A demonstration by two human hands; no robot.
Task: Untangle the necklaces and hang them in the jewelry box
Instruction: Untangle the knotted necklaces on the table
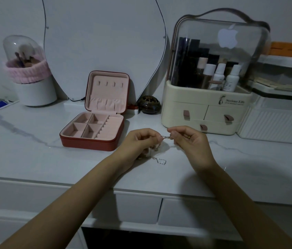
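A tangle of thin silver necklaces point(157, 149) hangs between my two hands above the white marble tabletop point(34, 150), with a loop of chain trailing onto the surface. My left hand point(141, 142) pinches one part of the chain. My right hand point(188, 139), wearing a ring, pinches another part just to the right. The red jewelry box point(95, 139) stands open to the left of my hands, its pink lid upright with a row of small hooks point(110, 84) and its compartments bare.
A cream cosmetics organizer point(206, 112) with a clear lid stands behind my right hand. A small dark round pot point(149, 104) sits beside the box. A mirror point(104, 42) leans at the back, a brush holder point(34, 87) at far left, white containers at right.
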